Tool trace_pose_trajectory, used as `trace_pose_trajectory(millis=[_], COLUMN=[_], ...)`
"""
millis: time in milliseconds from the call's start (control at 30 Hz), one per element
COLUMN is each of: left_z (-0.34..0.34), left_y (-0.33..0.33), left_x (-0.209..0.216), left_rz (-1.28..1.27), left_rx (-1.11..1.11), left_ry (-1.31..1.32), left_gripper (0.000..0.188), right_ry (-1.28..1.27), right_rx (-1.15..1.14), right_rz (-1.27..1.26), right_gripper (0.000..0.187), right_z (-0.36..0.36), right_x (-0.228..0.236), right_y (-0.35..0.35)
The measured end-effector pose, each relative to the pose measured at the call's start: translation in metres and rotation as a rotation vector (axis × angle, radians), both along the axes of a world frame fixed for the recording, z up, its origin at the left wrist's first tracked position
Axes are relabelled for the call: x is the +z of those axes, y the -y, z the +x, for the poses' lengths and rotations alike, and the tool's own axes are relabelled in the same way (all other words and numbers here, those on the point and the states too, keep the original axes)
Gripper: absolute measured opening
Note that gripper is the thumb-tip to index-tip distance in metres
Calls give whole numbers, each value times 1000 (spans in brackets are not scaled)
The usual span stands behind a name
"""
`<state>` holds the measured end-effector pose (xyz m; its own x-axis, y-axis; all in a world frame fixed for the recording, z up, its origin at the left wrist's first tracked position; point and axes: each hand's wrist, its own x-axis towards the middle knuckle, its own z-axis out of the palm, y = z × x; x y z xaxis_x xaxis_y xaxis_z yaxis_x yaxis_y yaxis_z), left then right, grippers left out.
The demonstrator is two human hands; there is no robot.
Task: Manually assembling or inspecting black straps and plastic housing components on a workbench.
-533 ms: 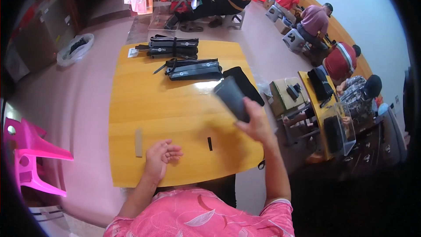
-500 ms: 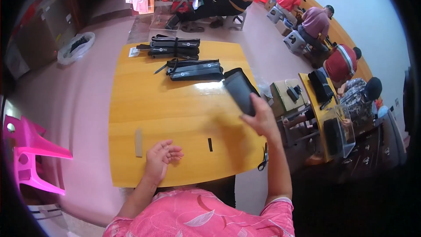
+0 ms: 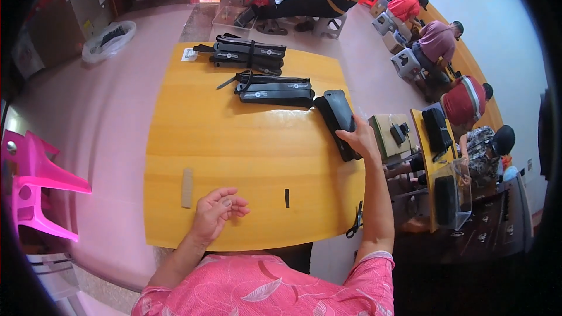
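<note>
Near the table's right edge, my right hand [image 3: 362, 138] has its thumb on top of a long, flat black piece [image 3: 338, 111], its fingers mostly hidden at the outer edge. The piece lies slanted over another dark piece, whose border shows beneath it. My left hand [image 3: 219, 213] is held over the near left part of the table, palm turned inward, fingers loosely bent and apart with nothing in them. Beside it lies a narrow tan strip [image 3: 187, 188]. A short black strip [image 3: 287, 198] lies between my two hands.
Two bundles of black strapped pieces, the far bundle [image 3: 246, 55] and the nearer bundle [image 3: 275, 90], lie across the table's back. Black scissors [image 3: 356, 222] sit by my right forearm. A pink stool [image 3: 44, 190] stands left; several people work at the right and back.
My right hand has brought the flat black piece down from a raised, tilted position onto the dark piece at the right edge. My left hand has barely moved. The view has shifted slightly.
</note>
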<state>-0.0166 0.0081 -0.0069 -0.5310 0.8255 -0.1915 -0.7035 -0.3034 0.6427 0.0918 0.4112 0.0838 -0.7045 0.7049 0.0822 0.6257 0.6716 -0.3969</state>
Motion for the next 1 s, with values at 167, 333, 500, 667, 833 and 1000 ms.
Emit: trace_pose_trajectory(millis=[167, 333, 500, 667, 833, 1000], left_z=[-1, -1, -1, 0, 0, -2], left_y=[0, 1, 3, 2, 0, 1], left_x=[2, 1, 2, 1, 0, -3], left_rz=[-10, 3, 3, -6, -14, -28], left_rx=[-10, -30, -37, -42, -46, -45], left_ry=[-1, -21, -19, -13, -29, -51], left_gripper=[35, 35, 35, 36, 38, 39], right_ry=[63, 56, 104, 132, 99, 80], right_rx=[5, -6, -5, 20, 27, 10], right_rz=[-11, -18, -49, -47, 4, 9], right_gripper=[71, 74, 79, 84, 79, 76], right_z=[-2, -3, -7, -6, -4, -11], right_x=[-4, -1, 3, -3, -14, -13], right_y=[-3, 1, 8, 5, -2, 2])
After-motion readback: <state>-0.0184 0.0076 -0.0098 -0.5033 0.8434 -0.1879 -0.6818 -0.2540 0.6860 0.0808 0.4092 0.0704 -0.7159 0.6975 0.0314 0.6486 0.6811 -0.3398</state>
